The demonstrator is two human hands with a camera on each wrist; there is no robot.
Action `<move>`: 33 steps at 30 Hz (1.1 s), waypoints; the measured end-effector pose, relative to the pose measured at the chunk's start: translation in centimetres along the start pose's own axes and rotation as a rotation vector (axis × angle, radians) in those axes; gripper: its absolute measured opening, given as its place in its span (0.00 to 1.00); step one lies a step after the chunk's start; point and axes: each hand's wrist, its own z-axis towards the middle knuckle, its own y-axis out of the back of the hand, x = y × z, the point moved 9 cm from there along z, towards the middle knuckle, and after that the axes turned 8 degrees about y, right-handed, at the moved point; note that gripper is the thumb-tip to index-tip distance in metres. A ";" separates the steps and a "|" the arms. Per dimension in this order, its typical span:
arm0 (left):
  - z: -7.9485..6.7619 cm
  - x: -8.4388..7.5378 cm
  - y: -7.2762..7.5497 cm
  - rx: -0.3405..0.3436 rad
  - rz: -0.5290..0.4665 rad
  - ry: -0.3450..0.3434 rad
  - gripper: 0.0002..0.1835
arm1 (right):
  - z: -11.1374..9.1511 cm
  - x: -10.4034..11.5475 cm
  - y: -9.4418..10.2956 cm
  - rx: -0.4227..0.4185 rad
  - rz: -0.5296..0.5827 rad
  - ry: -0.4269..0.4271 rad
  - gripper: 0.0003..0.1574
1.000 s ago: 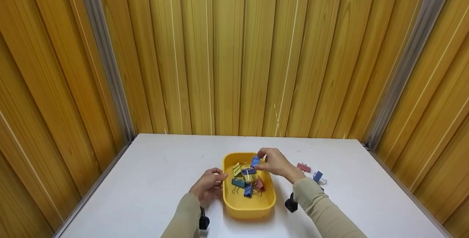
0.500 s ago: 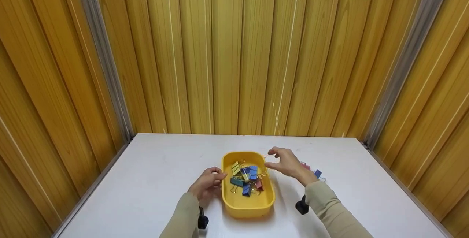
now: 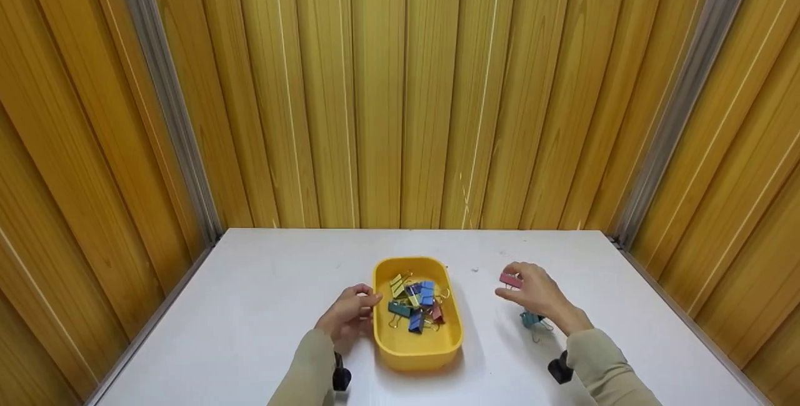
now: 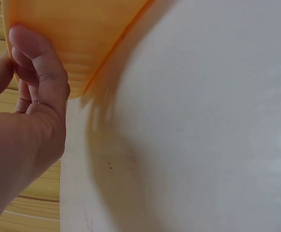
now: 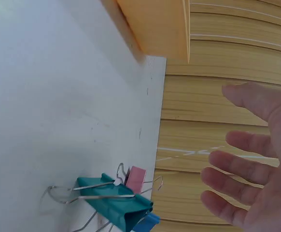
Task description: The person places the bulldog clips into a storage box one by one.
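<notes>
My left hand [image 3: 347, 313] grips the left rim of a yellow plastic tub [image 3: 419, 350], thumb at the edge and fingers against the outer wall [image 4: 92, 34]. Inside lie several binder clips, among them a light blue clip [image 3: 427, 292], a teal clip [image 3: 399, 309] and a yellow-striped clip [image 3: 397, 285]. To the right of the tub, my right hand [image 3: 540, 293] hovers with spread fingers around a pink binder clip [image 3: 510, 280], nothing held. In the right wrist view the pink clip stands beyond a teal binder clip [image 5: 114, 200], with a blue clip [image 5: 146, 222] partly hidden behind it.
The white table [image 3: 281, 275] ends at a wood-patterned back wall [image 3: 375, 94], with similar panels at both sides. Grey metal posts [image 3: 169, 94] stand in the corners. Each wrist wears a small black camera [image 3: 560, 368].
My right hand has released the light blue binder clip into the tub and moved right to the pink clip. The teal clip on the table now shows. My left hand stays at the rim.
</notes>
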 end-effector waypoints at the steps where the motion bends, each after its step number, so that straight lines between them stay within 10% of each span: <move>1: 0.0 0.0 0.1 -0.003 -0.001 0.000 0.20 | -0.3 -0.5 -0.1 0.018 0.002 -0.017 0.30; 12: 0.0 -0.1 -0.1 0.013 0.010 -0.005 0.18 | -3.3 -4.7 0.0 0.190 0.075 -0.137 0.11; 27: -0.1 -0.1 0.2 -0.024 0.030 -0.009 0.18 | -4.4 -5.3 -1.1 0.277 0.161 -0.041 0.15; 33: -0.1 0.0 0.2 -0.027 0.018 0.005 0.20 | -4.5 -6.1 -1.9 0.285 0.205 -0.125 0.18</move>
